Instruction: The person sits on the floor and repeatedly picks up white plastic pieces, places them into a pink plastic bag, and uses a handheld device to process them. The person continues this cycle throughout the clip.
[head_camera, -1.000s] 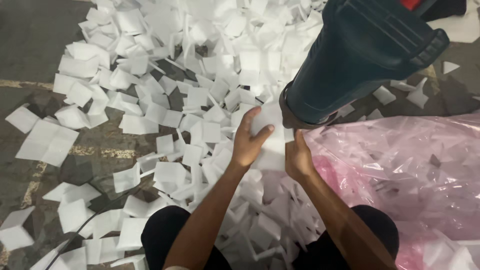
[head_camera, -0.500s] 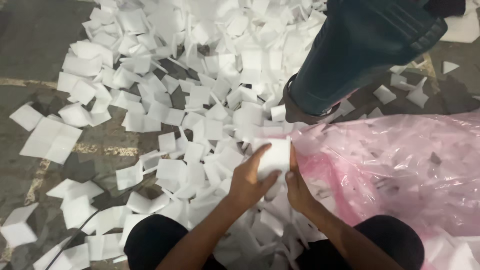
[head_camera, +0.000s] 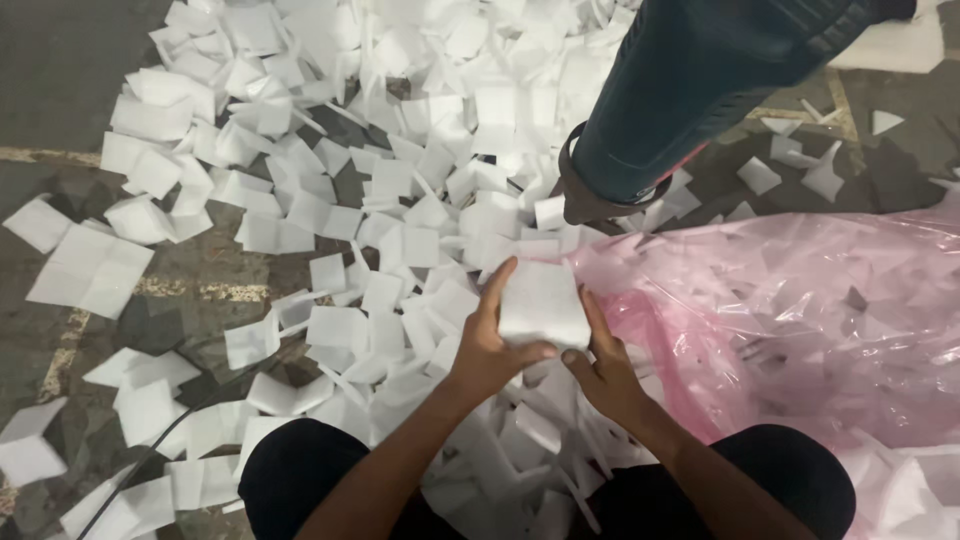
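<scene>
Both my hands hold one stack of white foam squares just above the floor in front of my knees. My left hand grips its left side, thumb under the lower edge. My right hand presses against its right side. Directly to the right lies the open mouth of a pink transparent plastic bag with white squares inside. All around the stack, loose white foam squares cover the floor.
Another person's leg in blue jeans stands just beyond the stack, foot among the squares. A thin dark cable runs across the floor at lower left. Dark worn floor shows at the upper left.
My hands drew back toward me with the stack of squares, from beside the other person's foot to the edge of the pink bag. The stack looks squared up between both palms.
</scene>
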